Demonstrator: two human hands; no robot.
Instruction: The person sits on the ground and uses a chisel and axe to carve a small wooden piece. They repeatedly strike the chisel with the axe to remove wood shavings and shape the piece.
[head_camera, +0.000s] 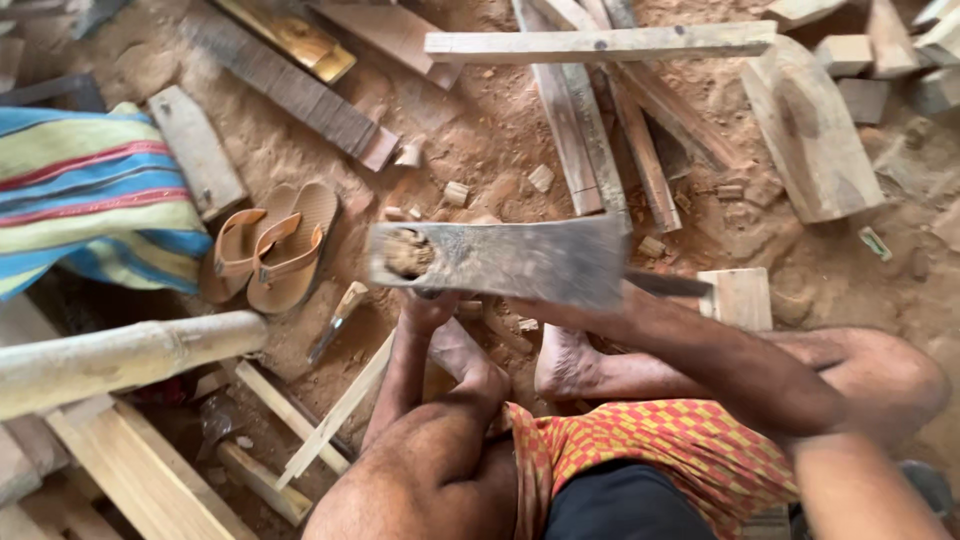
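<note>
Left hand (428, 312) closed around the handle under a broad axe head (500, 260), blade raised flat above the dirt floor (480, 130). Right hand hidden behind the blade; grip cannot be told. Sandals (270, 245) lie left of it.

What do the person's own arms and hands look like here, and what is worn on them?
Both arms are bare along their whole visible length: no sleeves, gloves, watch or bands show. The left hand is only partly visible; the right hand is hidden behind the broad grey metal axe head. An orange-and-yellow checked waist cloth is worn.
</note>
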